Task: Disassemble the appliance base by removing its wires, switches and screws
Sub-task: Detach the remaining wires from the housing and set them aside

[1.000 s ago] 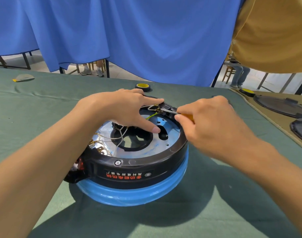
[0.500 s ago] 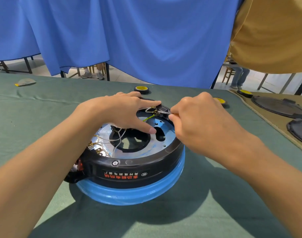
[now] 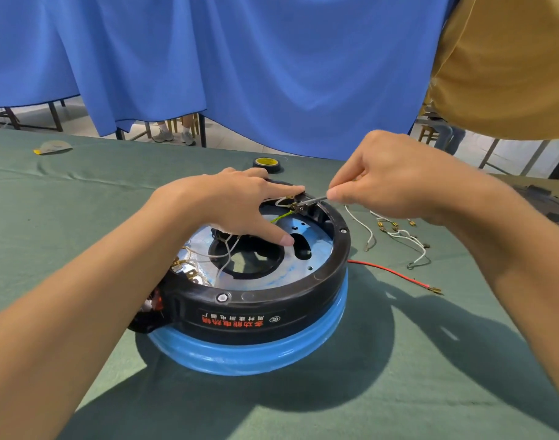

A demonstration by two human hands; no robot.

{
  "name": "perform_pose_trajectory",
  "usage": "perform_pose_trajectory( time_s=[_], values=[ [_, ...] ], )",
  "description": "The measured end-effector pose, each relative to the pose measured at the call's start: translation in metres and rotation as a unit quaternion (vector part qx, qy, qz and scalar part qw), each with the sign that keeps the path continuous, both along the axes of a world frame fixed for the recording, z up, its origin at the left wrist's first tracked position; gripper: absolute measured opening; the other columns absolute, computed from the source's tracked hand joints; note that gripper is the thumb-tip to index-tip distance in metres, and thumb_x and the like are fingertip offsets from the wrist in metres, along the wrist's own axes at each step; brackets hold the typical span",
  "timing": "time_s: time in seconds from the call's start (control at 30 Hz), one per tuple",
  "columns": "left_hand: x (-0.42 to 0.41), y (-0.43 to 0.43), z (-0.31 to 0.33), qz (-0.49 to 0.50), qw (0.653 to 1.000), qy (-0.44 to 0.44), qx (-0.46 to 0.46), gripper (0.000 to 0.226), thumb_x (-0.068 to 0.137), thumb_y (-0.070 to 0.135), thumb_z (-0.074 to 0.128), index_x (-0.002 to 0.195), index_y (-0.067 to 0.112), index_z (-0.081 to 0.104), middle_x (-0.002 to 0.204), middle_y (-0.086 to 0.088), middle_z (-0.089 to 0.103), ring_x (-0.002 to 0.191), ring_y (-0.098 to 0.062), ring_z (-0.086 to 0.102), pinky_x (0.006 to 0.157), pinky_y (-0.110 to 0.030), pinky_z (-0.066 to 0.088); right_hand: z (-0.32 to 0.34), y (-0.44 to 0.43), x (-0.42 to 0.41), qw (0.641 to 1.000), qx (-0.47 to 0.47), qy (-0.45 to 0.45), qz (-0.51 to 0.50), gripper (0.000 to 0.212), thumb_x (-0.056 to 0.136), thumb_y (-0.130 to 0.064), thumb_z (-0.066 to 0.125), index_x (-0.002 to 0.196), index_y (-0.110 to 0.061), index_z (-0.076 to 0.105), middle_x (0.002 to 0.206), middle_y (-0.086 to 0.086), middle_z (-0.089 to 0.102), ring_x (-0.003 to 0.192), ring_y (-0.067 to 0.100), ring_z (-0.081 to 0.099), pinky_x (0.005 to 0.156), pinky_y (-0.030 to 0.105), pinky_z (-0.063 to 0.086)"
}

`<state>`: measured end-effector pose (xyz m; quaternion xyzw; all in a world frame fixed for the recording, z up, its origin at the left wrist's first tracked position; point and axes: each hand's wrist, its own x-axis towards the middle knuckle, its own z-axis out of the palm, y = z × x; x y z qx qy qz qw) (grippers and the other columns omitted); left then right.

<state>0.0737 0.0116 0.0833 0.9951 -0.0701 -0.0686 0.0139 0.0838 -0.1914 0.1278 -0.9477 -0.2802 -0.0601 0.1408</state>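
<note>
- The appliance base (image 3: 256, 312) is sitting in the middle of the counter (image 3: 81, 192), which is covered by a matte green cloth. The base is round, with a black plastic ring over a glossy blue band.
- A flat silvery metal plate (image 3: 316, 246) is lying inside the ring, pierced by one large round opening and several small holes.
- The left hand (image 3: 237, 204) is lying across the far rim with straight fingers. Its grip is wide and holding nothing, and the thumb is pressing on the plate.
- The right hand (image 3: 389, 176) is pinching a thin metal tool (image 3: 313, 201) in a narrow grip. The tool's tip is meeting a small terminal at the far rim, where a yellow-green wire (image 3: 281, 216) is ending.
- Thin white wires (image 3: 227, 249) are curling over the opening.
- Loose white wires (image 3: 398, 233) with brass-coloured ends are lying on the cloth to the right of the base, and a red wire (image 3: 392, 274) is trailing nearer.
- A black tape roll (image 3: 267, 163) with a yellow core is lying just beyond the base.
</note>
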Motion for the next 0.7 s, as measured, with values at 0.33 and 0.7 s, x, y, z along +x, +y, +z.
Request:
perform_pose_trajectory(
  time_s=[0.33, 0.7],
  values=[
    [-0.001, 0.001, -0.002, 0.002, 1.000, -0.001, -0.003, 0.096, 0.054, 0.091, 0.038, 0.140, 0.067, 0.003, 0.156, 0.009, 0.016, 0.141, -0.032, 0.021, 0.110, -0.058, 0.028, -0.034, -0.003, -0.018, 0.997, 0.037, -0.071, -0.008, 0.032, 0.092, -0.027, 0.056, 0.069, -0.007, 0.068, 0.050, 0.012, 0.044, 0.049, 0.018, 0.032, 0.046, 0.036, 0.032],
    [0.002, 0.001, -0.002, -0.011, 1.000, -0.024, -0.004, 0.088, 0.068, 0.084, 0.048, 0.141, 0.065, 0.005, 0.156, 0.009, 0.018, 0.139, -0.032, 0.026, 0.109, -0.057, 0.030, -0.059, 0.010, -0.037, 0.975, -0.038, -0.221, 0.003, 0.015, 0.093, -0.025, 0.050, 0.079, -0.023, 0.049, 0.073, 0.004, 0.052, 0.064, 0.027, 0.049, 0.045, 0.027, 0.023]
  ],
)
